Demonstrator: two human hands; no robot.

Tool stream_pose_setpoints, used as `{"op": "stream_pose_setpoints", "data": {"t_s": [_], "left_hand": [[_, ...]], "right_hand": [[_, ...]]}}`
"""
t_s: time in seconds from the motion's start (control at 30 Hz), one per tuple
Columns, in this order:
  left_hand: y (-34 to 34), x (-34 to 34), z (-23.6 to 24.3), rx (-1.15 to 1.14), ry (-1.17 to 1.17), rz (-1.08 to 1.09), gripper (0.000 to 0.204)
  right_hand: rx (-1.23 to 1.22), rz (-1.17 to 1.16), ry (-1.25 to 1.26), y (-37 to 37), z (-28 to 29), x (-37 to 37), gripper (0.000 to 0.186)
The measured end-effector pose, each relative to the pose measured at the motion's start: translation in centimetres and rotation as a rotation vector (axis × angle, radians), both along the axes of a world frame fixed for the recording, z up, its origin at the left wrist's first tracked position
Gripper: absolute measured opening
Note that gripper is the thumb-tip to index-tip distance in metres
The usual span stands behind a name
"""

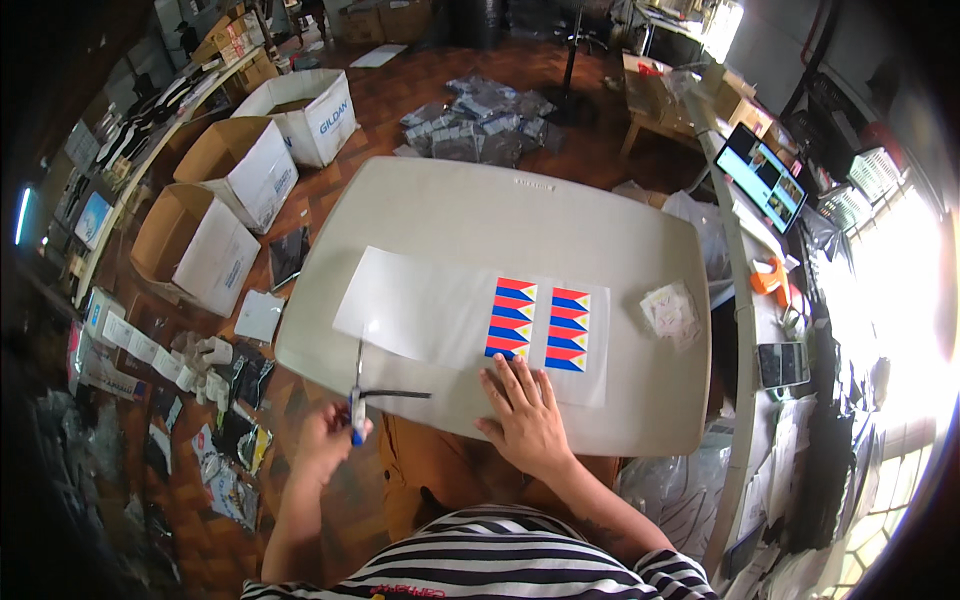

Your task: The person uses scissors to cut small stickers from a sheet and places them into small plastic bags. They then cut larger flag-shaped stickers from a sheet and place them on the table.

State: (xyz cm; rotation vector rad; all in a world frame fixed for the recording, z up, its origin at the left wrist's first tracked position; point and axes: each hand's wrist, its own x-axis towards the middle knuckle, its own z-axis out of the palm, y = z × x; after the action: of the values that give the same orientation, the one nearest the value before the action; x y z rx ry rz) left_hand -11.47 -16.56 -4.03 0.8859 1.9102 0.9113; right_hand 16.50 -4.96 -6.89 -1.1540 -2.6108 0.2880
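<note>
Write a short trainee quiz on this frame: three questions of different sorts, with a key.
1. True or false: the blades of the scissors are closed together.
2. Where do the fingertips of the right hand rest?
A) On the table's far edge
B) At the near end of the left column of flag prints
C) On the pile of small pale pieces
3. How many columns of flag prints are on the long pale sheet?

Key:
1. False; the blades are spread wide apart, with the scissors held in the left hand.
2. B
3. Two, side by side toward the sheet's right end.
</note>
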Motion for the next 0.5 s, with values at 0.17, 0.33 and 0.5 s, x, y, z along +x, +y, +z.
{"op": "stream_pose_setpoints", "data": {"t_s": [0.17, 0.33, 0.5], "left_hand": [[-5.6, 5.1, -3.5, -0.099, -0.644, -0.203, 0.027], [-3.6, 8.6, -2.4, -0.141, -0.256, -0.58, 0.022], [-2.2, 9.7, -2.3, -0.109, -0.363, -0.589, 0.015]], "right_hand": [[-0.049, -0.024, 0.014, -2.5, -0.2, 0.6, 0.062], [0.005, -0.002, 0.039, -3.0, -1.3, 1.7, 0.044], [0.143, 0.054, 0.124, -2.1, -1.5, 2.2, 0.037]]}}
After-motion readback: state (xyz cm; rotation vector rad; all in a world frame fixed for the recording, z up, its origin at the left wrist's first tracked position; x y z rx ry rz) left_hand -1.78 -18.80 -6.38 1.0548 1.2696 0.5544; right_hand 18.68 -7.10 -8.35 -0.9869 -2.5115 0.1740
